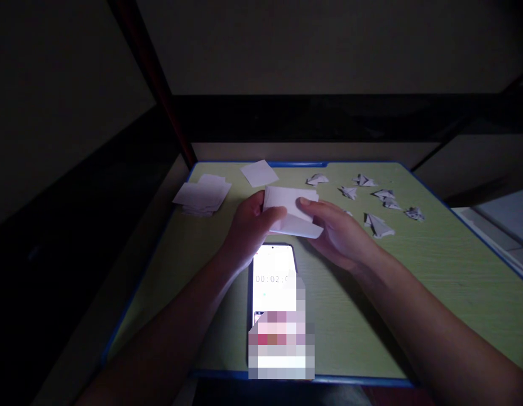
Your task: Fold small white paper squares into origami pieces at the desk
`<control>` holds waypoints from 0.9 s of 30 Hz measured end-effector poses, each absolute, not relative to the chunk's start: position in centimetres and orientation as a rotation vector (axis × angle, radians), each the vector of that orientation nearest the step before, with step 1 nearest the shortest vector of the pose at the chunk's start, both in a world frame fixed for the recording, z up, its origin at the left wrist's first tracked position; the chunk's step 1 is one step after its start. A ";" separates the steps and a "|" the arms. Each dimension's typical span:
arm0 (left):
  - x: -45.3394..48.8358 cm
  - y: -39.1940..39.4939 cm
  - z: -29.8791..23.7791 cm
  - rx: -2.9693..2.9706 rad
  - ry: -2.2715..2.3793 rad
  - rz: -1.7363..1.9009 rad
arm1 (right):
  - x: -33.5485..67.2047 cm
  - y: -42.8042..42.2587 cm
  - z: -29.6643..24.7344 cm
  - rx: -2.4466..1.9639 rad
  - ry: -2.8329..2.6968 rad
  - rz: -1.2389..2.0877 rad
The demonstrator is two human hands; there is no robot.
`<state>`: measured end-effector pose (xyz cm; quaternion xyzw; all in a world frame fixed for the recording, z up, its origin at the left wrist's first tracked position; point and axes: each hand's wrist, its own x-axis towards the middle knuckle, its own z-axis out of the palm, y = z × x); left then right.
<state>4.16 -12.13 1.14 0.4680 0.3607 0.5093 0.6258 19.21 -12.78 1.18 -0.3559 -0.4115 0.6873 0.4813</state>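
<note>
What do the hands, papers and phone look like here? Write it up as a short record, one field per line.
Left hand: holds the papers, thumb on top
Right hand: holds the same papers, thumb on top
Held papers: white, several layers
Phone: on the table, screen lit, digits beginning 00:02, lower part pixelated
Left side: loose paper pile
Far side: single sheet
Right side: several folded papers
Lighting: dim

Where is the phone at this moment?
In the head view, the phone lies on the table, centred toward the near edge, lower in frame than the left hand and right hand.
</note>
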 end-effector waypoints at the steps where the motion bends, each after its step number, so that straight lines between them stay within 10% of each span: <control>1: 4.2 -12.1 1.2 1.064 0.819 1.168 | 19.3 -12.7 1.0 -0.866 -1.011 1.668; 27: 4.4 -11.9 0.6 1.202 0.846 1.229 | 18.7 -12.9 1.0 -0.871 -1.011 1.560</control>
